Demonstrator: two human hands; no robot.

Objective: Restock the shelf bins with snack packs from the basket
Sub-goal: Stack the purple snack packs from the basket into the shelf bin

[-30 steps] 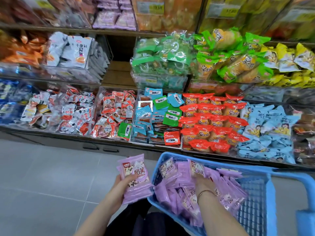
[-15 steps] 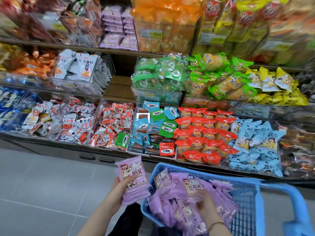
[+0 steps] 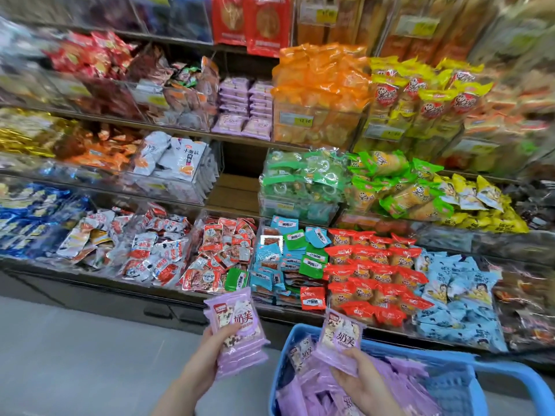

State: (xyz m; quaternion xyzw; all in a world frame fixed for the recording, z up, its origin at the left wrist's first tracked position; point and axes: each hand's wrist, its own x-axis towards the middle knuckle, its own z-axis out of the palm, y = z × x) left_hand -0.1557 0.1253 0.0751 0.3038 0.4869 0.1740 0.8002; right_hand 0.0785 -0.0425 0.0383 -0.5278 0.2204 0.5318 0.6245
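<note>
My left hand [image 3: 207,352] grips a stack of purple snack packs [image 3: 240,340], held upright to the left of the blue basket [image 3: 480,382]. Over the basket, my right hand [image 3: 357,382] pinches another purple pack [image 3: 341,337], lifted above the heap of purple packs [image 3: 399,385] inside. On the upper shelf a clear bin [image 3: 244,108] holds stacked packs of the same purple kind.
Shelves of clear bins fill the view: orange packs [image 3: 318,94] right of the purple bin, green packs [image 3: 300,181] below, red packs [image 3: 369,271] and light blue packs [image 3: 456,298] on the lowest shelf. A grey tiled floor [image 3: 75,355] lies at the left.
The view has tilted up, showing the upper shelf with the purple bin. My right hand has lifted a purple pack out of the basket heap. The left hand keeps its stack.
</note>
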